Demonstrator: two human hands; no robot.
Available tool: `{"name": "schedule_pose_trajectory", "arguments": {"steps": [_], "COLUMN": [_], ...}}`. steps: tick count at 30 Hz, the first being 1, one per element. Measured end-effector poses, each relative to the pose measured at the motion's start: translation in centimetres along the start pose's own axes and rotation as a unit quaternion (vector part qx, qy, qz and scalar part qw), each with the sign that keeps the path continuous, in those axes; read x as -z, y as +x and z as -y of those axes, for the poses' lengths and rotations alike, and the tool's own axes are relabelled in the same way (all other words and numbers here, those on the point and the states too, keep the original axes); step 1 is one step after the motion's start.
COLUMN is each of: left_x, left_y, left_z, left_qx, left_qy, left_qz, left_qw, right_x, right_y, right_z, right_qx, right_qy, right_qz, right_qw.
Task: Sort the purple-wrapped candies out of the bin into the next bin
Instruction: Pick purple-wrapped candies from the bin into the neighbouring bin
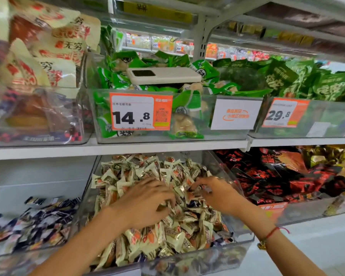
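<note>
The clear middle bin (223,172) on the lower shelf is brimming with cream-wrapped candies (147,240); the next bin (76,220), at its left wall, is holding the purple-wrapped candies (36,222). The left hand (145,202) is digging in, fingers curled, though whether it is gripping anything I cannot tell. The right hand (215,193) is pinching a dark-wrapped candy (204,189) near the right wall. Raking this deep risks burying remaining purple ones, or spilling sweets over the front edge.

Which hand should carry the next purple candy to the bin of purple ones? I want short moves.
Probably the left hand: the purple bin lies on its side. The right hand works farther away and would have to cross over.
</note>
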State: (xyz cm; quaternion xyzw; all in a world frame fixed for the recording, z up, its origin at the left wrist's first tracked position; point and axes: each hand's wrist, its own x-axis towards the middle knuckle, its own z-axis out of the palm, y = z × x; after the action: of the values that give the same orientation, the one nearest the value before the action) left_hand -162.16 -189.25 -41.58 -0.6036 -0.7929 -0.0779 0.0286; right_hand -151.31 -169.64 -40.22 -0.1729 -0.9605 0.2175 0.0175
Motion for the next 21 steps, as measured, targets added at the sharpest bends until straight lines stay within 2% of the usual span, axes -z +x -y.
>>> {"name": "schedule_pose_trajectory", "arguments": {"steps": [5,10,18,21], "left_x": [-0.5,-1.1,-1.2,-1.4], "left_y": [-0.2,-0.3,-0.5,-0.4], "left_z": [0.1,0.3,0.2,0.2], "left_qx": [0.030,0.046,0.041,0.045], "left_qy": [-0.015,-0.010,0.005,0.011], "left_qz": [-0.038,-0.064,-0.073,-0.064], "left_qw": [0.999,0.997,0.996,0.997], "right_x": [-1.2,-2.8,2.0,2.2], "right_y": [1.4,1.8,-1.7,-1.8], "right_z": [0.3,1.6,2.1,2.2], "right_qx": [-0.006,-0.038,-0.012,-0.020], "right_qy": [-0.103,-0.203,-0.196,-0.180], "right_qz": [-0.026,-0.007,0.109,0.099], "right_qw": [0.994,0.978,0.974,0.979]}}
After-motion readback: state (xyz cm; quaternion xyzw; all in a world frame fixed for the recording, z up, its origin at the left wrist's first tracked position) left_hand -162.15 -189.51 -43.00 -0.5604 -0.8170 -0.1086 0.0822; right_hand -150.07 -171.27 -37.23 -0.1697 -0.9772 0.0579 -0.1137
